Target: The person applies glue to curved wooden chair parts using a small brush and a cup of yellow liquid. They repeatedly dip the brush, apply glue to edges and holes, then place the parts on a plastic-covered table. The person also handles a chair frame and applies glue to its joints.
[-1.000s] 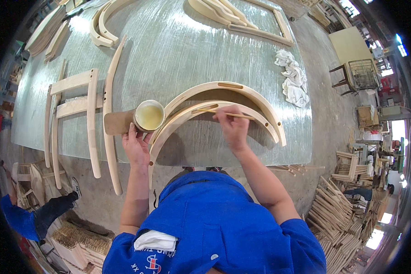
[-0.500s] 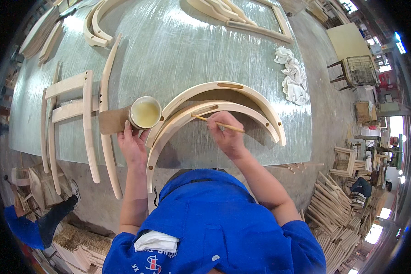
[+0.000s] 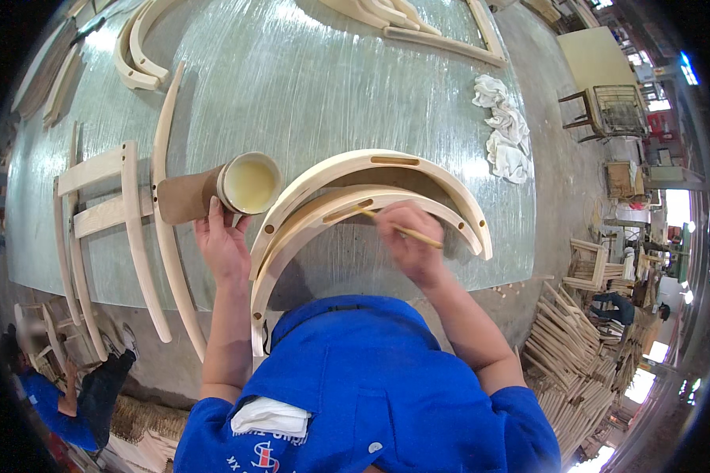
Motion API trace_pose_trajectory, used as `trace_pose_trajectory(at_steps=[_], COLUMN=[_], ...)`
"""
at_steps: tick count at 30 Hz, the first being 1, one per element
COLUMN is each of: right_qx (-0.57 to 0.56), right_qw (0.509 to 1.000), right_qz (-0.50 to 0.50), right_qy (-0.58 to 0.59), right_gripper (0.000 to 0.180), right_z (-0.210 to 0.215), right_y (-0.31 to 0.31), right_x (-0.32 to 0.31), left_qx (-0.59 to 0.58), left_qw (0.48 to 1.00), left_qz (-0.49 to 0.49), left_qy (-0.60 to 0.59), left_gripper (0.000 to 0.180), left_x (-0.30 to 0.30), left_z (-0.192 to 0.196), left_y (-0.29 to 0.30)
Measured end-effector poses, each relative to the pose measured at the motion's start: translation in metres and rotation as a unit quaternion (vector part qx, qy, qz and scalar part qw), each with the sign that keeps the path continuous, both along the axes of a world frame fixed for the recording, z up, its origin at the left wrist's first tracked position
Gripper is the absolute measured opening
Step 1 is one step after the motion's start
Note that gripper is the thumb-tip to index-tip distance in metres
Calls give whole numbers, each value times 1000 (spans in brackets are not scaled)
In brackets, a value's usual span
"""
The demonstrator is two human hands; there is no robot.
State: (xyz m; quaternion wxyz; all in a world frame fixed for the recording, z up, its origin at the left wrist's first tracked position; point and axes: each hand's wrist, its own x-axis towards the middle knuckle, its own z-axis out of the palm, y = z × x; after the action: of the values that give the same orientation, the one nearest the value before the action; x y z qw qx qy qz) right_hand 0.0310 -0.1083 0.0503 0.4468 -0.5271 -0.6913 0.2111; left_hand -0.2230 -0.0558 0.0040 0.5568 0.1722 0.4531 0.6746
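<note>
My left hand (image 3: 225, 243) is closed round a cup (image 3: 230, 199) of pale yellow liquid (image 3: 250, 186), with a flat brown handle-like piece (image 3: 188, 197) sticking out to its left. My right hand (image 3: 412, 244), slightly blurred, pinches a thin wooden stick (image 3: 420, 236). The stick's tip is at the right end of a long slot (image 3: 349, 209) in the nearer curved wooden rail (image 3: 296, 232). Just beyond lies a second curved rail (image 3: 323, 171) with a similar slot and round holes. Both arch over the table's near edge.
On the shiny, film-covered table (image 3: 276, 94), a chair-back frame (image 3: 132, 229) and a long curved leg (image 3: 166, 158) lie to the left. Crumpled white cloths (image 3: 505, 138) sit at the right. Wooden sticks (image 3: 568, 355) are piled on the floor; a person in blue (image 3: 71, 402) works at lower left.
My right hand and the stick have moved right, bringing the tip from the slot's left end to its right end. The cup is slightly higher in view. The person at lower left has shifted.
</note>
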Motion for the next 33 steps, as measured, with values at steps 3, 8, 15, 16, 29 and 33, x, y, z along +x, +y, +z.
trace_pose_trajectory(at_steps=[3, 8, 15, 16, 29, 33], right_qx=[-6, 14, 16, 8, -150, -186], right_qw=[998, 998, 999, 1000, 937, 821], right_qz=[-32, -22, 49, 17, -79, -50], right_qy=[-53, -66, 10, 4, 306, 538], right_gripper=[7, 9, 11, 11, 11, 8], right_z=[2, 4, -7, -7, 31, 15], right_y=[-3, -8, -7, -8, -18, -28], right_x=[23, 10, -4, 3, -17, -5], left_qx=[5, 11, 29, 36, 77, 43], left_qw=[1000, 1000, 998, 997, 989, 991], left_qz=[-11, -22, -45, -44, -123, -125], left_qy=[-2, 15, 44, 46, 42, -29], left_gripper=[23, 22, 23, 23, 24, 22], left_x=[3, 8, 22, 23, 38, 34], left_z=[-2, -7, 8, 10, 19, 19], left_y=[7, 15, 4, 2, -54, -66])
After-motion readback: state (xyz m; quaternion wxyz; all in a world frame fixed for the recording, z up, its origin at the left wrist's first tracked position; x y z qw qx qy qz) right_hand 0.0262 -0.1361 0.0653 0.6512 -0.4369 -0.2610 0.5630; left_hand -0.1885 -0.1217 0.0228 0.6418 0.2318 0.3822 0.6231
